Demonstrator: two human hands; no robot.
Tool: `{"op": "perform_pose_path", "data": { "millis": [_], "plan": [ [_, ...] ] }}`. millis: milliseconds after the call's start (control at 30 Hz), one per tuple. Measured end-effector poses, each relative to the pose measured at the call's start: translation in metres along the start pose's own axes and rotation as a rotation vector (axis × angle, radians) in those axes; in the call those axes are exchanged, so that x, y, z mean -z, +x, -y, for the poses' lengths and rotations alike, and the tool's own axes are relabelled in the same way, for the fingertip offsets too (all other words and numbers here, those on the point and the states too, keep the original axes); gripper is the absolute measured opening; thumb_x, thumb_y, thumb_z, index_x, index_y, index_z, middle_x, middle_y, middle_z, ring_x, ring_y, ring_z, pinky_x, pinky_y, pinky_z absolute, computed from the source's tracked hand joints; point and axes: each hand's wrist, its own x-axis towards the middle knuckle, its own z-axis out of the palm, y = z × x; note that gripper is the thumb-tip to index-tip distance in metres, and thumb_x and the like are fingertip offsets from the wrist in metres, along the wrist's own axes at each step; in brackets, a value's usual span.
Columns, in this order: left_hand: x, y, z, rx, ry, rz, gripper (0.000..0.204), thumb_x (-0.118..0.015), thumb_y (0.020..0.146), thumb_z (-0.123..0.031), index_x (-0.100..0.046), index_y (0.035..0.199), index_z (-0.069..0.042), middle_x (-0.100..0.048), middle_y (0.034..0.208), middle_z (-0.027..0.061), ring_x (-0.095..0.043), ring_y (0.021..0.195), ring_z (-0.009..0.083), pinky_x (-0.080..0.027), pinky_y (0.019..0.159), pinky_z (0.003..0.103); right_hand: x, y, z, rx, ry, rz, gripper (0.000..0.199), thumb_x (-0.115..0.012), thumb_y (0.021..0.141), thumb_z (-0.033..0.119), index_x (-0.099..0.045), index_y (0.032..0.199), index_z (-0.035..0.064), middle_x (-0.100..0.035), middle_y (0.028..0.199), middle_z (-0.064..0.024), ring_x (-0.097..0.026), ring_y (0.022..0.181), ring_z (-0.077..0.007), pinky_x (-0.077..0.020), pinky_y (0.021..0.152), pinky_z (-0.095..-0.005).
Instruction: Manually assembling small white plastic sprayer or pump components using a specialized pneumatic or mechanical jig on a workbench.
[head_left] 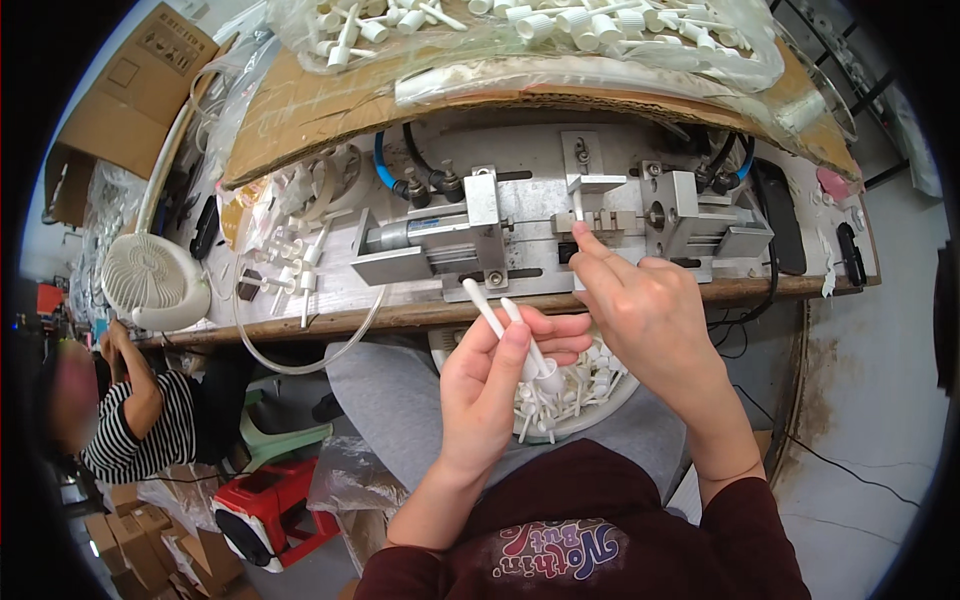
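My left hand [490, 370] is closed around white plastic caps with long stems [486, 308], at least two of them. The stems point up and away from me, and one ribbed cap [549, 377] shows below the fingers. My right hand [640, 305] reaches to the small metal clamp block [610, 222] in the middle of the bench fixture. Its index fingertip meets a white stem [577, 204] standing at that block. The other fingers are curled, and the thumb is hidden beneath the hand.
Metal cylinder units [425, 235] flank the block, with hoses behind. A cardboard shelf [330, 110] above carries bagged white caps [590, 22]. A tub [590, 424] of white pieces sits at my lap. Loose caps [298, 262] and a fan [155, 280] are left; another person [140, 410] sits beyond.
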Motion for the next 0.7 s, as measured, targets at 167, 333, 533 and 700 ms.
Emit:
{"op": "perform_pose_path", "data": {
  "millis": [167,333,533,700],
  "plan": [
    [0.0,-0.002,-0.003,-0.072,0.063,-0.075,0.026,-0.044,0.107,-0.021,-0.056,0.11,0.001,-0.064,0.119,0.0299,-0.065,0.114,0.0334,-0.049,0.102,0.044,0.004,-0.01,0.0,0.007,0.133,-0.086,0.028,-0.068,0.073,0.01,-0.065,0.1,0.0031,-0.07,0.115,-0.0148,-0.063,0.061,-0.0209,-0.051,0.057,-0.0311],
    [0.0,-0.004,0.008,0.016,-0.046,-0.036,0.026,-0.043,0.107,-0.022,-0.056,0.11,0.001,-0.063,0.122,0.0302,-0.062,0.118,0.0342,-0.045,0.107,0.046,0.025,-0.042,0.033,0.048,0.502,-0.097,0.036,-0.08,0.075,0.009,-0.069,0.109,0.0055,-0.071,0.104,-0.008,-0.069,0.074,-0.0229,-0.0534,0.059,-0.0314],
    [-0.007,0.0,0.012,0.016,-0.047,-0.026,0.032,-0.042,0.107,-0.022,-0.051,0.124,0.005,-0.062,0.125,0.0289,-0.064,0.112,0.0306,-0.05,0.101,0.042,0.019,-0.045,0.026,0.08,0.611,-0.046,0.031,-0.074,0.076,0.003,-0.065,0.106,0.0009,-0.065,0.102,-0.0099,-0.068,0.084,-0.0251,-0.0568,0.067,-0.0349],
    [0.01,0.003,0.008,-0.065,0.142,-0.029,0.042,-0.041,0.107,-0.02,-0.043,0.14,0.007,-0.067,0.116,0.0204,-0.062,0.08,0.0137,-0.052,0.073,0.026,0.008,-0.03,0.003,-0.009,0.379,-0.249,0.029,-0.076,0.075,0.005,-0.064,0.101,0.0007,-0.065,0.117,-0.0147,-0.069,0.088,-0.0268,-0.0563,0.07,-0.0349]
  ]
}}
